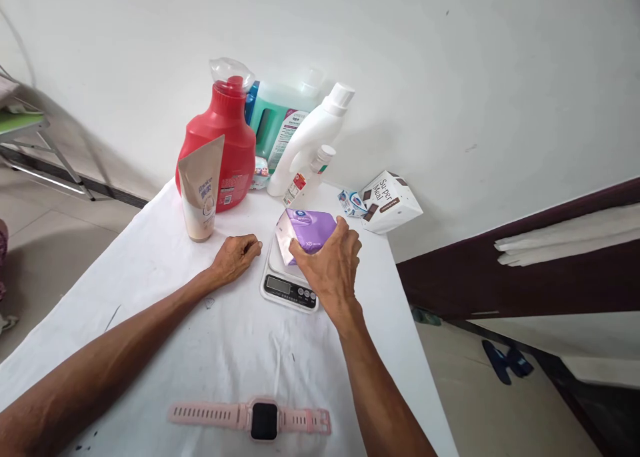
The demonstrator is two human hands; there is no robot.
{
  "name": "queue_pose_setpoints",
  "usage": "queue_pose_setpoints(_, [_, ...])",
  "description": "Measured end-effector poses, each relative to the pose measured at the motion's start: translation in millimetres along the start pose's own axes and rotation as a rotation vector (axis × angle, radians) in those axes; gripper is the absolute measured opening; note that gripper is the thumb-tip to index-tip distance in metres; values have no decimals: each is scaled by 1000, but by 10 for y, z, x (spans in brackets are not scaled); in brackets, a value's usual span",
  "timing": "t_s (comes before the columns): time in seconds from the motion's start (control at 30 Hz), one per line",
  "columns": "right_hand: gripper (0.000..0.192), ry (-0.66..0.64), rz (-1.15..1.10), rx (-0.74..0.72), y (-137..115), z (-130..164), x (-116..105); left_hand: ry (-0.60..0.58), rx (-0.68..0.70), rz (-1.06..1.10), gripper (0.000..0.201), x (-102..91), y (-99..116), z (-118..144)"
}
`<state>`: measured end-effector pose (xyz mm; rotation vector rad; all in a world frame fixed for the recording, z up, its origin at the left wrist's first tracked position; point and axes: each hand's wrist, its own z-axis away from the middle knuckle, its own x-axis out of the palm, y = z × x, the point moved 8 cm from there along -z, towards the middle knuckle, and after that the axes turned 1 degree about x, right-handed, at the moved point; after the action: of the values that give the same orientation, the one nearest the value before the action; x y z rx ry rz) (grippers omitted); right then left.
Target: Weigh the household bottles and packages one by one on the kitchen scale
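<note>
A purple and pale pink soft pack (314, 229) is over the white kitchen scale (270, 265), and my right hand (333, 263) grips it with thumb and fingers on either side. Whether the pack rests fully on the scale I cannot tell. The scale's dark display and buttons face me, with no digits readable. My left hand (238, 257) lies on the white cloth just left of the scale, fingers curled in, and I see nothing in it. Closer to me, a pink smartwatch (264, 419) lies stretched out flat.
Behind stand a beige tube (201, 197), a red jug (220, 137), a green liquid jug (267, 120), a white bottle (310, 133) and a small clear bottle (313, 177). A white "Super Meal" box (393, 203) and a small blue-white pack (351, 203) sit at the back right, near the wall.
</note>
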<state>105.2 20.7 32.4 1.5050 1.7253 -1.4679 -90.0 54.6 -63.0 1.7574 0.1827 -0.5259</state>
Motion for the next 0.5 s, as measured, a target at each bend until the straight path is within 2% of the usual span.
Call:
queue_pose_setpoints(0.17, [97, 37, 84, 41, -7, 87, 89, -7, -2, 4, 35, 8, -3, -3])
queue_pose_setpoints(0.33, [111, 34, 82, 1, -34, 163, 126, -16, -8, 10, 34, 6, 12, 2])
queue_pose_setpoints(0.43, [116, -5, 101, -13, 3, 229, 48, -22, -28, 24, 35, 8, 13, 8])
queue_pose_setpoints(0.5, [112, 28, 70, -31, 58, 273, -104, -22, -37, 26, 34, 8, 11, 9])
